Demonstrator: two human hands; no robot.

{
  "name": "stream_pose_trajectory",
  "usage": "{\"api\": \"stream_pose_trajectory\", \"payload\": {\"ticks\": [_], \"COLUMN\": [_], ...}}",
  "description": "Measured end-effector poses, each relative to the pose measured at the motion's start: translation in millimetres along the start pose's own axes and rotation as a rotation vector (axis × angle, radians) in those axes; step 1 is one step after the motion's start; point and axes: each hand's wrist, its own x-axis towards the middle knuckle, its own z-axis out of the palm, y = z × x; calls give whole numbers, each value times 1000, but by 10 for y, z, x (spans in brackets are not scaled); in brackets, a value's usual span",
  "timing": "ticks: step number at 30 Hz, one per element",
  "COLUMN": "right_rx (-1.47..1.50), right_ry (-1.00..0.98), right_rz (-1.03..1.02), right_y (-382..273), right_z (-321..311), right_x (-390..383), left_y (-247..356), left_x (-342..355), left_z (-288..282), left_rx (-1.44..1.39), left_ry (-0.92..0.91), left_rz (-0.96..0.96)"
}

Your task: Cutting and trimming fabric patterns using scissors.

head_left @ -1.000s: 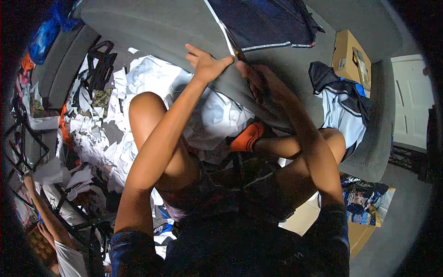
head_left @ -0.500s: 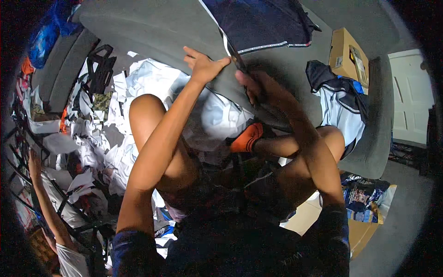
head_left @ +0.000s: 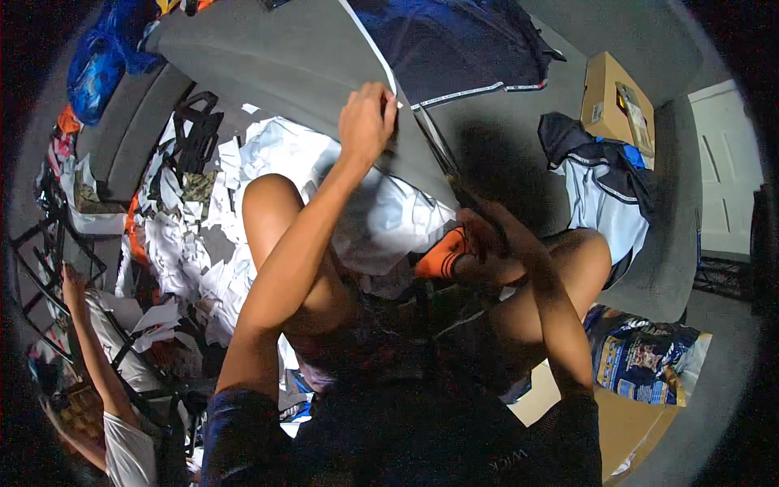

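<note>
A dark navy cloth (head_left: 462, 49) with white edging lies over the grey sofa seat in front of me. With curled fingers, my left hand (head_left: 369, 122) pinches the cloth's white edge strip (head_left: 378, 55) near its lower corner. My right hand (head_left: 484, 231), in shadow above my orange sock, is wrapped round the handles of a pair of scissors (head_left: 438, 146). Their long blades point up and left, with the tips close to the cloth's corner. I cannot make out whether the blades touch the cloth.
White scraps (head_left: 174, 247) cover the floor at left, where another person's arm (head_left: 97, 349) reaches in beside a black metal frame (head_left: 40, 284). On the sofa at right sit a cardboard box (head_left: 608, 97) and a black and light-blue garment (head_left: 600, 191). A printed bag (head_left: 645, 353) lies below.
My left hand has gone from spread fingers to a grip on the white edge. My right hand has drawn down toward me with the scissors. The view has shifted slightly.
</note>
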Motion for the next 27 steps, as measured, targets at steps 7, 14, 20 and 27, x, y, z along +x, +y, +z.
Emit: {"api": "stream_pose_trajectory", "payload": {"ticks": [7, 14, 20, 27], "right_rx": [26, 248, 200, -276], "right_ry": [160, -20, -35, 171], "right_rz": [42, 64, -122, 70], "right_y": [268, 56, 55, 468], "right_z": [-59, -96, -134, -236], "right_x": [65, 59, 146, 91], "left_y": [52, 51, -27, 254], "left_x": [-138, -162, -17, 111], "left_z": [-120, -212, -293, 64], "left_rx": [-145, -159, -128, 195], "left_ry": [-202, -374, -185, 75], "left_rz": [-110, -96, 30, 403]}}
